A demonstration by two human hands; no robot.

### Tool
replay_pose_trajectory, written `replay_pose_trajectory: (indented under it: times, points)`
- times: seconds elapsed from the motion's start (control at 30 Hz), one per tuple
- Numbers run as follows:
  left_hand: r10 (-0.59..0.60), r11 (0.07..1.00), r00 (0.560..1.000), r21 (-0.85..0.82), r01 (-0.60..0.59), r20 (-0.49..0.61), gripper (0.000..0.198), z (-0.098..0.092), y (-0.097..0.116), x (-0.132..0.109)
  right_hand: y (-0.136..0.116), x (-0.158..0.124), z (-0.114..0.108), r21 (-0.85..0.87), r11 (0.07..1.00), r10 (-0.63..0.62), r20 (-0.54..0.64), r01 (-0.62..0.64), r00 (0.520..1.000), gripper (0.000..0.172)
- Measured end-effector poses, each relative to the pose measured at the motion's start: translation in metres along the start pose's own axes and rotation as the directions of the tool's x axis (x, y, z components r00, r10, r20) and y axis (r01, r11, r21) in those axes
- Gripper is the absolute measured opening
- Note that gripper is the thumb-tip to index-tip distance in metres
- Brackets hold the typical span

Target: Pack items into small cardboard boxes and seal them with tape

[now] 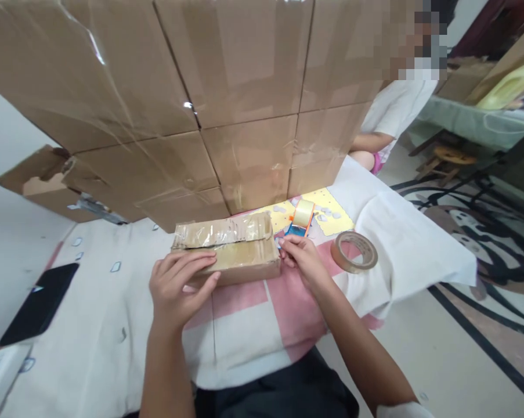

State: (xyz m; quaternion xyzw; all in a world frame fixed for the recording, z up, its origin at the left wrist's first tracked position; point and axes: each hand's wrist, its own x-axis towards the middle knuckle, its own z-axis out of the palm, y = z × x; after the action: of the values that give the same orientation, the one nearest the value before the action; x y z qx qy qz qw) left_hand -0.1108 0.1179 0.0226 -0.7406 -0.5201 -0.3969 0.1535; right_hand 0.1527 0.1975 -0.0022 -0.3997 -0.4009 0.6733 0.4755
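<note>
A small cardboard box (244, 261) lies in front of me, its top covered with crinkled clear tape and a dark gap running along the middle. My left hand (181, 284) rests spread on the box's left end, fingers over the top and thumb along the near side. At the right end, my right hand (299, 252) has its fingertips pinched together close to the box's corner; what is between them, if anything, is too small to make out. Just beyond that hand sits a blue and orange tape dispenser (303, 216) with a roll in it. A wide roll of packing tape (354, 252) lies to the right.
Stacked taped cartons (253, 116) form a wall behind the box. An open carton (48, 188) stands at the left, and a black flat device (39, 305) lies on the cloth-covered table (109, 313). Another person (387, 116) is at the back right. A wooden stool (448, 159) stands beyond.
</note>
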Motion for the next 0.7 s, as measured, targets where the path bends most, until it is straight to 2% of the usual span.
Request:
replay_pose_trajectory:
  times: [0.1, 0.2, 0.3, 0.47, 0.57, 0.7]
  points:
    - [0.018, 1.0, 1.0, 0.009, -0.018, -0.009, 0.02, 0.002, 0.0, -0.001, 0.013, 0.002, -0.003, -0.037, 0.999, 0.021, 0.01, -0.02, 1.0, 0.039]
    - [0.027, 0.999, 0.999, 0.024, -0.027, -0.025, 0.02, 0.004, -0.001, -0.002, 0.02, 0.002, -0.008, -0.15, 0.988, -0.02, 0.045, 0.027, 0.999, 0.042]
    - [0.03, 0.999, 0.999, 0.023, -0.03, -0.024, 0.02, 0.006, -0.002, -0.002, 0.02, 0.002, -0.01, -0.239, 0.966, -0.08, 0.088, 0.099, 0.993, 0.043]
    - [0.061, 0.998, 0.997, 0.012, -0.06, -0.042, 0.019, 0.007, -0.003, -0.002, 0.012, 0.001, -0.011, -0.43, 0.859, -0.209, 0.196, 0.276, 0.958, 0.03]
    - [0.072, 0.997, 0.996, 0.013, -0.072, -0.057, 0.019, 0.009, -0.005, -0.003, 0.011, 0.001, -0.014, -0.487, 0.815, -0.207, 0.265, 0.316, 0.942, 0.026]
    - [0.073, 0.997, 0.995, 0.012, -0.072, -0.07, 0.018, 0.01, -0.009, -0.006, 0.014, 0.004, -0.016, -0.53, 0.788, -0.193, 0.27, 0.313, 0.943, 0.026]
